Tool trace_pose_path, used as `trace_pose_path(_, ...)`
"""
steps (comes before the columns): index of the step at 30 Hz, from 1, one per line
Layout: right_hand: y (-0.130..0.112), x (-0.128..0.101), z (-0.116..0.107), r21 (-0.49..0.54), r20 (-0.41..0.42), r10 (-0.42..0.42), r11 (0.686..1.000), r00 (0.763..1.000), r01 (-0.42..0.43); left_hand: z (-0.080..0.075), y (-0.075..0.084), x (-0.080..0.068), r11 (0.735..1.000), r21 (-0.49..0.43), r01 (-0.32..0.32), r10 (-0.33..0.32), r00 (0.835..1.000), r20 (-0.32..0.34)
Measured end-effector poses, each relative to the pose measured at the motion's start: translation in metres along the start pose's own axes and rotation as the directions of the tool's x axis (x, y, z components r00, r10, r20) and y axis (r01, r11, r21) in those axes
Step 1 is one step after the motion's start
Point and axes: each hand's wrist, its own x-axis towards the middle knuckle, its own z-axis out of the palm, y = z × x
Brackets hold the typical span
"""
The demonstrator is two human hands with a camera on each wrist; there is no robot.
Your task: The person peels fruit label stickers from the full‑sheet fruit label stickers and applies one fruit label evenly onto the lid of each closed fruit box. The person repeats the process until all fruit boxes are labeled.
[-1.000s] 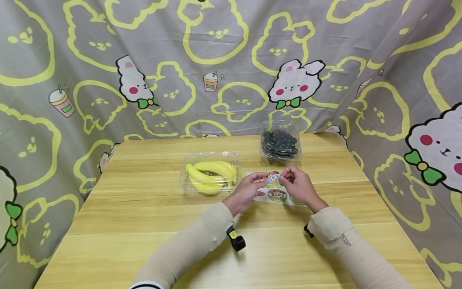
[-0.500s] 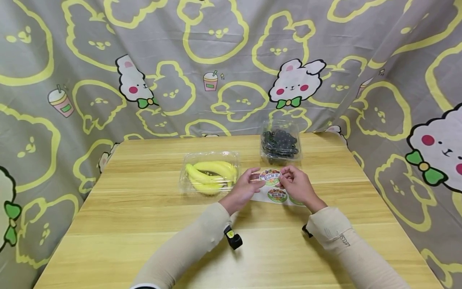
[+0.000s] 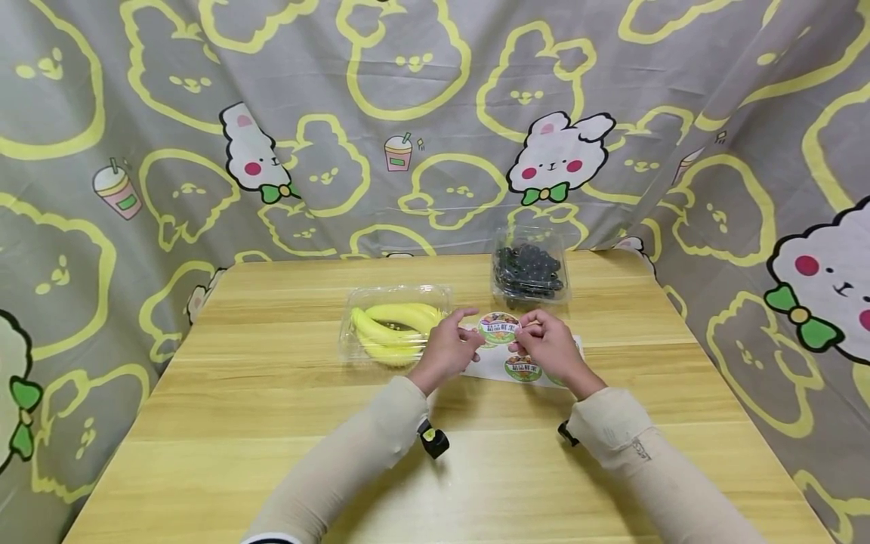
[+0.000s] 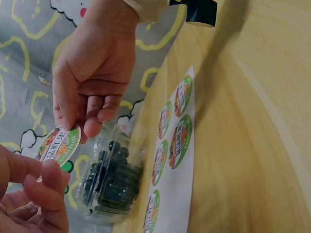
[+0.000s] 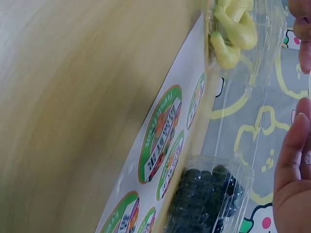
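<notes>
Green-rimmed, the label [image 3: 499, 328] is over the sheet [image 3: 488, 367], pinched on its right by our right grip [image 3: 550, 350], whether also by our left grip [image 3: 448, 350] we cannot tell, and we'd best keep it flat, touching only its rim.

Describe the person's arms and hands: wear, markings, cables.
Left hand and right hand: bare, no gloves. Left sleeve and right sleeve: beige, reaching the wrists; the right has dark lettering, too small to read. A black device shows at the left wrist, with a yellow mark, and another at the right. No cables visible.
</notes>
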Motion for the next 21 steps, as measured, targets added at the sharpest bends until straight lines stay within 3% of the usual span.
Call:
trace_pose_path(7,-0.006,0.003,0.008,-0.004,0.026,-0.012,1.0,1.0,0.012,-0.009,0.002,0.0,0.998,0.068,-0.016,0.021,0.997,-0.068)
trace_pose_path(15,-0.014,0.009,0.011,-0.049,0.07,-0.054,0.997,0.996,0.057,-0.018,0.001,-0.003,0.996,0.074,-0.057,0.063,0.995,-0.071)
trace_pose_path(21,-0.021,0.013,0.014,-0.115,0.092,-0.095,0.988,0.991,0.105,-0.024,0.002,-0.005,0.996,0.072,-0.045,0.051,0.995,-0.09)
